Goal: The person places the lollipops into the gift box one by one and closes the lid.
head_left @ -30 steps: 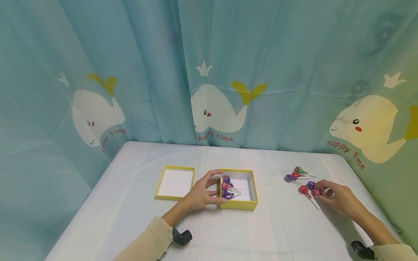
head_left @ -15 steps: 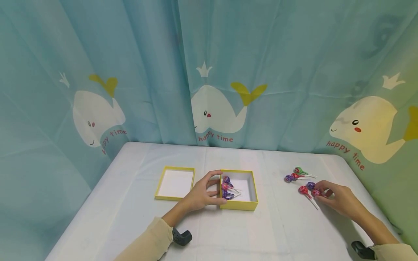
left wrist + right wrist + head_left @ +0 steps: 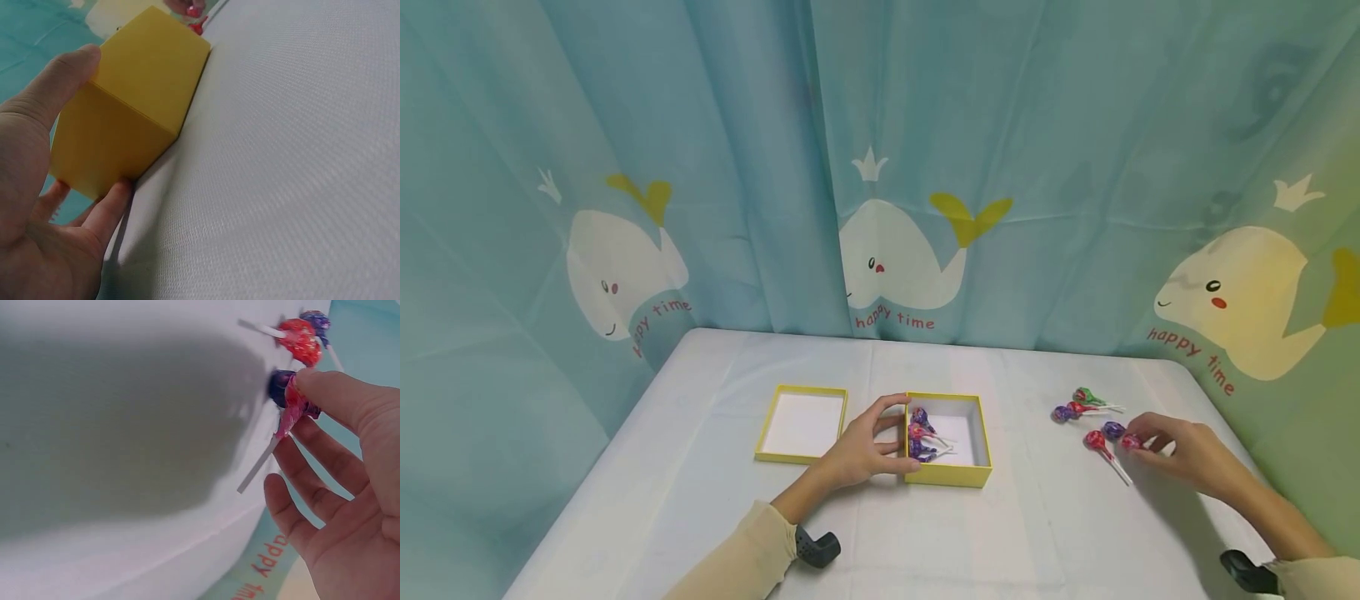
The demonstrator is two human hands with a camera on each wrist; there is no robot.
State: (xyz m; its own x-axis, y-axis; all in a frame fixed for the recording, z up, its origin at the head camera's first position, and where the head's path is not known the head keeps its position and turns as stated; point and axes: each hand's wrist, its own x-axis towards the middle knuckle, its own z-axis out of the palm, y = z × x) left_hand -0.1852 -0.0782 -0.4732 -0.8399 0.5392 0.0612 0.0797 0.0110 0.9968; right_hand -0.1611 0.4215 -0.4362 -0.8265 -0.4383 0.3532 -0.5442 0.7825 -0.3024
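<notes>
My left hand (image 3: 859, 450) grips the left end of an open yellow box (image 3: 953, 474). Its thumb lies at the near corner and its fingers reach toward the far one; the left wrist view shows them against the box's yellow walls (image 3: 150, 62). Inside, several purple and pink lollipops (image 3: 919, 432) lie along the left wall with sticks to the right. On the right, my right hand (image 3: 1195, 454) pinches a pink lollipop (image 3: 292, 412) by its head, the stick hanging free. A purple lollipop (image 3: 1113, 430) and a red lollipop (image 3: 1097, 442) lie right beside it.
Left of the box lies its yellow-rimmed lid (image 3: 801, 422), inner side up. Behind the right hand, a green lollipop (image 3: 1084, 396) lies with a red one and a purple one. A whale-print curtain (image 3: 737, 167) hangs along the white table's (image 3: 700, 517) far edge.
The right hand has shifted slightly to the right with the pink lollipop, drawing it a little away from the red one. The left hand stays at the box.
</notes>
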